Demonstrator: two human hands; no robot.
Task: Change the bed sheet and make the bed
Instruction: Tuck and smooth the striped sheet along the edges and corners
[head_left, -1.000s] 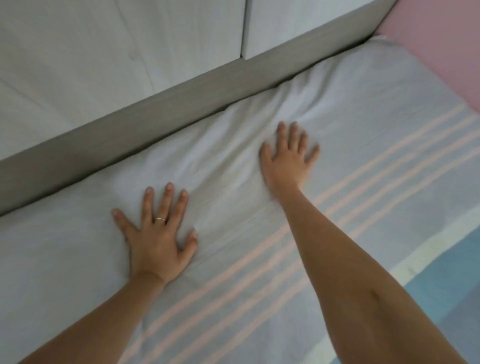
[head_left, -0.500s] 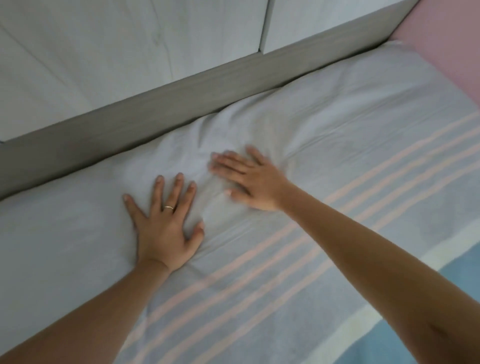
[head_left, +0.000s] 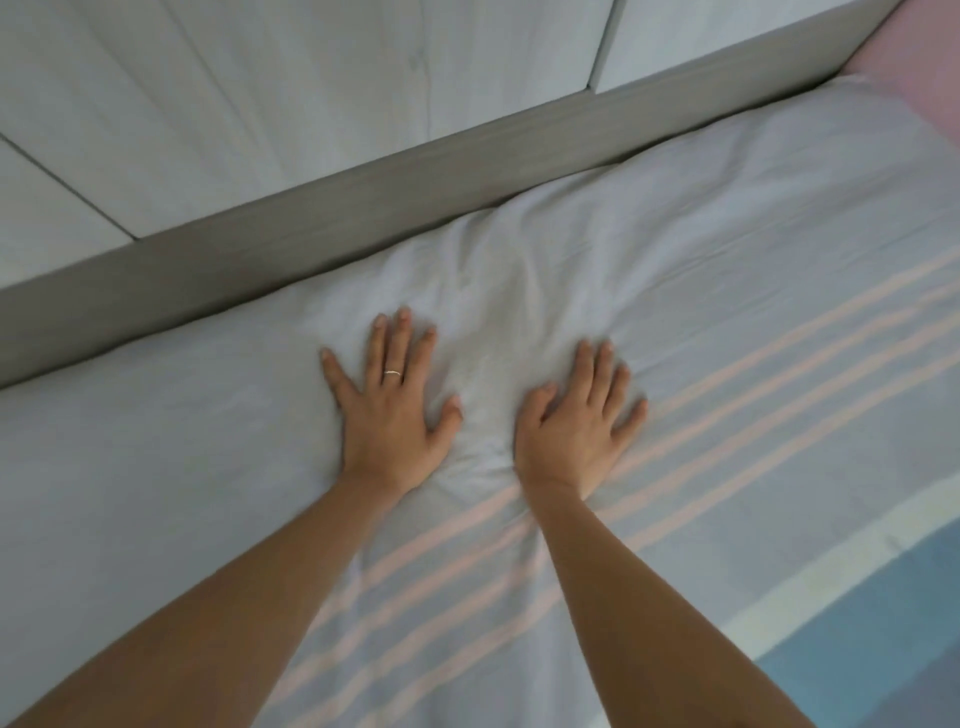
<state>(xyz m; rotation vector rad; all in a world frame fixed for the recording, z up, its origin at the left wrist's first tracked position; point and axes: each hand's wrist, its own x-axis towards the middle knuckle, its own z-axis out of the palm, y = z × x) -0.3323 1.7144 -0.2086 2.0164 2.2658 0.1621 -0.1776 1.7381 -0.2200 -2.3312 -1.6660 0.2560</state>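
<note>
Seen from the head camera, the bed sheet (head_left: 727, 291) covers the bed across the lower frame. It is pale grey, with pink stripes (head_left: 779, 364) running from 8 toward 2 o'clock and a blue band (head_left: 857, 623) at 4 o'clock. The left hand (head_left: 389, 415), with a ring (head_left: 392, 372) on one finger, and the right hand (head_left: 571, 436) lie palm-down near the centre, apart, with bunched wrinkles between them. Each grip is spread flat, fingers straight, holding nothing. A grey bed rail (head_left: 363, 208) borders the sheet toward 11 o'clock, with white panels (head_left: 311, 78) beyond.
</note>
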